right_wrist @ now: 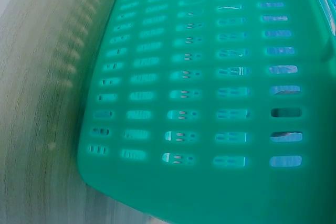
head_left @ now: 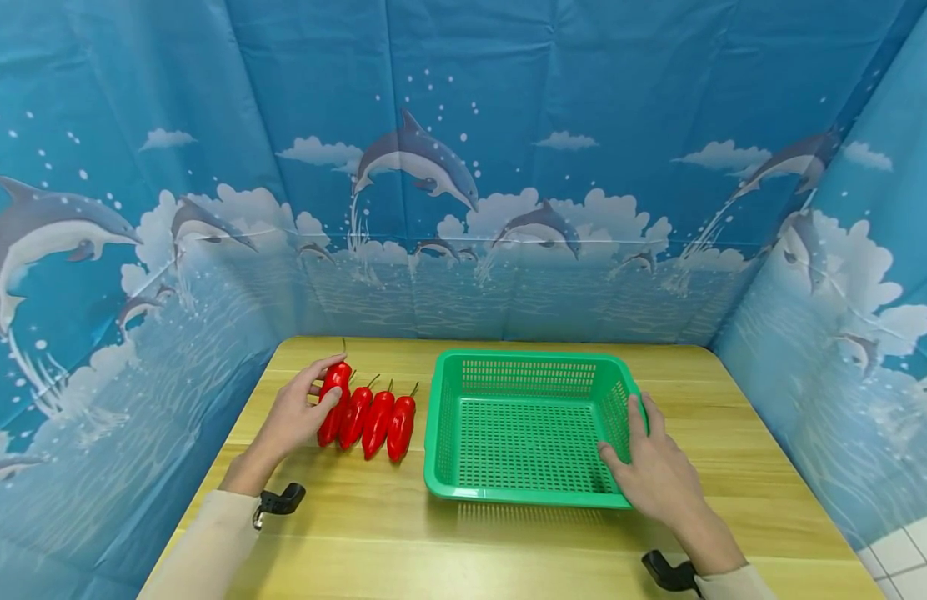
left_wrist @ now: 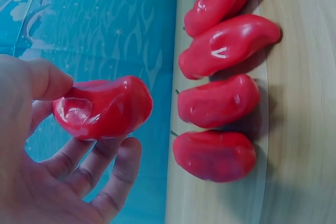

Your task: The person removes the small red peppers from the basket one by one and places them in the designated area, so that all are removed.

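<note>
My left hand [head_left: 302, 408] pinches a glossy red pepper [left_wrist: 102, 109] between thumb and fingers. In the left wrist view that pepper hangs apart from the others, raised off the table. Beside it several more red peppers [head_left: 378, 423] lie in a row, their thin green stems pointing away. A green plastic basket [head_left: 538, 498] with slotted walls stands to their right, nothing in it. Across its right rim rests my right hand [head_left: 654, 467], fingers rather straight and thumb over the inside. The right wrist view shows only the basket's outer wall [right_wrist: 157, 182], without the hand.
The wooden table [head_left: 493, 558] has light yellow-brown grain. A blue dolphin-print curtain [head_left: 508, 292] stands right behind it and along both sides. Each wrist carries a black camera mount [head_left: 283, 498]. White floor tiles [head_left: 909, 550] show at the lower right.
</note>
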Tool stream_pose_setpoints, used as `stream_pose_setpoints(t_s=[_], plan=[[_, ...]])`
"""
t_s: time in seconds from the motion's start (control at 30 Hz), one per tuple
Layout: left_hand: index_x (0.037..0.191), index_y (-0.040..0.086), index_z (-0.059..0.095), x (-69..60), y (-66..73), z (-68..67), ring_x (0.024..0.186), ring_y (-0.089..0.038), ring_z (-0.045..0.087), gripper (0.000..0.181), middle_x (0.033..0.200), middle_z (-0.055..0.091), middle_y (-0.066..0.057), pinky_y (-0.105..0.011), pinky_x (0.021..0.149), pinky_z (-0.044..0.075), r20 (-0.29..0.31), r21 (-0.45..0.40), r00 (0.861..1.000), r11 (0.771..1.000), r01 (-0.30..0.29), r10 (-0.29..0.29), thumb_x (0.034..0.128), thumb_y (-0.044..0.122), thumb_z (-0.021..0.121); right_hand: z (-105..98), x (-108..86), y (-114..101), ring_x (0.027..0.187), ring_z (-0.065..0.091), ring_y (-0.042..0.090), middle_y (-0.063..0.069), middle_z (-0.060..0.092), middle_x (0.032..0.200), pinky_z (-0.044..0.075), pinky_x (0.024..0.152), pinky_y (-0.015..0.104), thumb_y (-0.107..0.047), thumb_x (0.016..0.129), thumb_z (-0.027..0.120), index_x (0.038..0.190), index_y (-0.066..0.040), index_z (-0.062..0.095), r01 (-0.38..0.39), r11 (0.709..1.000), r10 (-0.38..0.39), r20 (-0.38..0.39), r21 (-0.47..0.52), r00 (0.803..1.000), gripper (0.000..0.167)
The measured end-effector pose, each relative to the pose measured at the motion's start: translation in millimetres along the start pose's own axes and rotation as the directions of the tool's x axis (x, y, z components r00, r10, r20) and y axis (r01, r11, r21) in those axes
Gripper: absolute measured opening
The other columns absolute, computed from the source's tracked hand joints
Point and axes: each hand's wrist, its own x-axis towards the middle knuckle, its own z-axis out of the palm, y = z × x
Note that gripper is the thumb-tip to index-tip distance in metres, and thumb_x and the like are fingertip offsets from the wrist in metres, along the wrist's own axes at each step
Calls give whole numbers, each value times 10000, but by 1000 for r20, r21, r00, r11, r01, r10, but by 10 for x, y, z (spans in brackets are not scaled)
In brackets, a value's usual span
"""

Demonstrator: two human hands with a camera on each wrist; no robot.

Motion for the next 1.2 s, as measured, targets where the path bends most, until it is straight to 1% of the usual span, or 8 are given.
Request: stream_pose_setpoints(t_s=[0.27, 0.5, 0.6, 0.9, 1.07, 1.2], plan=[[1751, 190, 533, -1, -126, -45, 1171, -410, 748, 592, 1512, 701, -263, -356, 785, 644, -13, 6, 1000, 1000, 27, -27, 1180, 172, 686, 3, 8, 2, 1055, 744, 591, 404, 58, 1891, 462, 551, 390, -492, 1176, 641, 1842, 61, 36, -7, 1000, 7, 9, -6, 1000, 1056], [1759, 186, 523, -2, -210, -84, 1180, -434, 717, 598, 1529, 690, -281, -379, 801, 625, -24, 4, 998, 998, 61, -61, 1183, 167, 680, -4, 2, -8, 954, 745, 495, 402, 62, 1892, 440, 532, 386, -494, 1179, 639, 1847, 51, 39, -5, 1000, 5, 9, 4, 1000, 1050], [1763, 180, 517, 0, -237, -96, 1179, -436, 713, 600, 1537, 683, -284, -374, 794, 622, -21, 6, 997, 997, 73, -73, 1185, 169, 677, -6, 1, -9, 934, 742, 476, 403, 58, 1892, 437, 531, 386, -499, 1182, 632, 1846, 53, 38, -4, 1000, 4, 9, 4, 1000, 1048], [1778, 179, 499, 15, -318, -115, 1155, -439, 735, 615, 1552, 667, -311, -338, 730, 632, -16, 17, 992, 992, 125, -124, 1186, 175, 666, -4, -1, -8, 912, 745, 453, 405, 53, 1892, 442, 532, 384, -501, 1181, 632, 1845, 54, 33, -9, 1000, 9, 15, 2, 1000, 1053], [1787, 171, 488, 14, -357, -124, 1154, -434, 744, 622, 1559, 661, -315, -345, 740, 620, -14, 30, 991, 990, 134, -134, 1189, 181, 659, -7, 0, -10, 925, 747, 473, 406, 50, 1891, 442, 532, 385, -499, 1181, 636, 1846, 51, 28, -11, 1000, 11, 18, 3, 1000, 1056], [1792, 174, 480, 13, -395, -131, 1154, -429, 747, 625, 1563, 657, -318, -356, 740, 614, -8, 25, 990, 990, 141, -140, 1192, 185, 656, -8, 3, -12, 925, 744, 469, 404, 54, 1892, 439, 531, 385, -495, 1182, 636, 1847, 49, 30, -10, 1000, 10, 13, 2, 1000, 1051]])
